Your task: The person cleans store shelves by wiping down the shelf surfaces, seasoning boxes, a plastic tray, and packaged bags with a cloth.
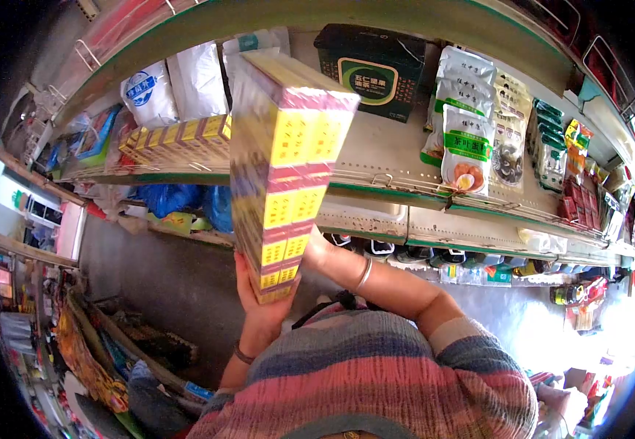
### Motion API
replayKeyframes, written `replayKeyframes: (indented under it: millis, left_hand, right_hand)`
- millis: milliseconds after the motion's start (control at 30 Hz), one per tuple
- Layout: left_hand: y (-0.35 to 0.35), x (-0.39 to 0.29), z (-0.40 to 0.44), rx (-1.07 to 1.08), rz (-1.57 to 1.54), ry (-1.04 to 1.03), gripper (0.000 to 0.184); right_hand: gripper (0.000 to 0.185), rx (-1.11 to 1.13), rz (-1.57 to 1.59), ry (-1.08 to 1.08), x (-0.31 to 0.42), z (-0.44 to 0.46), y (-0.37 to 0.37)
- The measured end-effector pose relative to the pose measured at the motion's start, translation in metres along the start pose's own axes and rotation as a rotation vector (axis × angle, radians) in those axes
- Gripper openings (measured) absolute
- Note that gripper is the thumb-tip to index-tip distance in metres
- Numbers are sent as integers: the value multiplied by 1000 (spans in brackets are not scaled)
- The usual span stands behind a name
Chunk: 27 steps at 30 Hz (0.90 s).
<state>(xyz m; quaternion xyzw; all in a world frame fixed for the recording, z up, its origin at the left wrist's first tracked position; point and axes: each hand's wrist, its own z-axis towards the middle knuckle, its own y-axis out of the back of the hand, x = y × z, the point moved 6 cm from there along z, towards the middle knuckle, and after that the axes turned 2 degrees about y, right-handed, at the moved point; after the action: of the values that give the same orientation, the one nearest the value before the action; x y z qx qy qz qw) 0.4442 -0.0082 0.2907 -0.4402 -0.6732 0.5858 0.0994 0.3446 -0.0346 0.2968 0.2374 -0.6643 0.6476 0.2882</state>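
Note:
A tall, plastic-wrapped pack of yellow and maroon boxes (288, 197) stands upright in front of me, leaning slightly. My left hand (262, 304) is closed around its lower end, thumb along the side. Behind the right edge of the pack is my right hand (316, 250); it grips the lower part, and most of its fingers are hidden. The pack's upper end reaches over the shelf (376, 157). Just left of it, a row of similar yellow and maroon boxes (178, 139) lies along the shelf front.
A dark green carton (369, 73) stands at the back of the shelf. To its right are silver-and-green pouches (466, 146). White bags (149, 95) sit at the left. A wire rail (405, 185) edges the shelf, and bottles (380, 250) stand below.

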Motion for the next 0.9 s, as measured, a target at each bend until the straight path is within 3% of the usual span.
replayKeyframes:
  millis: [67,100,233,333,400,567,633,667,700,733,800,867,900]
  left_hand:
    - [7,-2,-2,-145,54,-62,49]
    - [6,-9,-3,-107,108,-136,49]
    - [22,-49,-13,21,313,-419,51]
    - [39,-64,-20,-72,328,-404,50]
    - [46,-76,-20,-57,316,-421,49]
    - [53,-101,-23,-35,311,-517,50]
    - [58,-107,-22,-6,300,-510,52]
    - [62,-108,-23,-13,327,-496,52]
    - [67,-108,-24,-13,354,-481,52]
    - [73,-107,-23,-9,380,-462,52]
    - [85,-100,-18,105,357,-426,51]
    - [90,-89,-15,251,338,-341,50]
    - [100,-84,-14,188,372,-317,51]
  right_hand:
    - [50,70,205,-20,-19,-2,9]
    - [49,101,470,67,-17,-3,10]
    - [50,126,563,180,62,-39,18]
    - [50,122,656,254,118,-45,34]
    - [49,-56,562,461,155,-33,44]
    - [42,-249,60,626,219,-16,79]
    - [41,-423,-479,709,242,-15,77]
    - [42,-552,-922,731,253,-14,70]
    - [42,-541,-1511,620,255,-3,75]
    - [40,-551,-1890,927,250,-20,52]
    - [39,-400,-1621,948,225,-51,39]
    - [42,-191,-1238,498,190,-90,37]
    - [43,-195,-1326,543,177,-110,46]
